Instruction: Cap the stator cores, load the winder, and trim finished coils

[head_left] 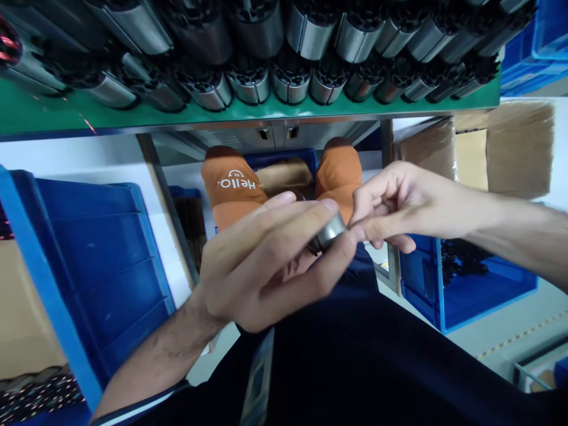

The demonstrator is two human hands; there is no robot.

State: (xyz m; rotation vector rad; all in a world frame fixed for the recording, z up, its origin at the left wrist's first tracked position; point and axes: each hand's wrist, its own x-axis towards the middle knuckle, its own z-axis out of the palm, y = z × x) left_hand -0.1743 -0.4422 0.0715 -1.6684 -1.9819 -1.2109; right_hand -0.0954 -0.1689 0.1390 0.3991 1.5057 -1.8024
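Note:
My left hand point(266, 260) is closed around a short silver metal cylinder with a dark end, which looks like a motor stator point(332, 231). Its fingers cover most of the part. My right hand point(394, 207) is at the right end of the cylinder, thumb and index finger pinched together near its edge. What lies between those fingertips, if anything, is too small to make out. Both hands are over my lap, in front of the bench.
Rows of similar silver and black stators point(290, 83) stand on the green bench top point(168, 121). A blue crate point(102, 254) is on the left. At right are a blue bin point(488, 302) with black parts and an open cardboard box point(519, 148). Orange-covered knees point(235, 177) are below the bench.

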